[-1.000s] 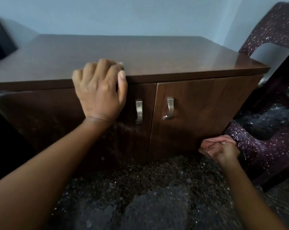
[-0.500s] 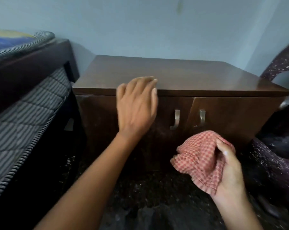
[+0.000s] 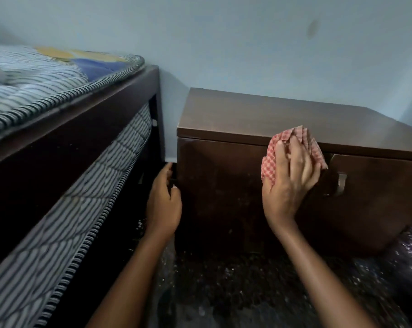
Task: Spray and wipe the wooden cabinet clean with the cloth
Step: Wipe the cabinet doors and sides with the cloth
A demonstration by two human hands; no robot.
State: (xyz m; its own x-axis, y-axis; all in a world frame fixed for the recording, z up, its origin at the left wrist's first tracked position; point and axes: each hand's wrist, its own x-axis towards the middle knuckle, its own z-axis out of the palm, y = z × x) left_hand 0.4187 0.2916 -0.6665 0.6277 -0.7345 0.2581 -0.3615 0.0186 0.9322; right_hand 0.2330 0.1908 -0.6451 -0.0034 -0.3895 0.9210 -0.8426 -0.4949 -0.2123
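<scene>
My right hand (image 3: 290, 183) lays nearly straight, spread fingers over the bunched red-and-white checked cloth (image 3: 271, 157). It presses the cloth against the upper front of the dark brown wooden cabinet (image 3: 224, 197), just beside a curved metal handle (image 3: 341, 183). The cabinet's right end is cut off. My left hand (image 3: 163, 209) sits at its left corner, fingers loosely bent; shadow hides whether they grip.

no readable txt, labels, nos.
</scene>
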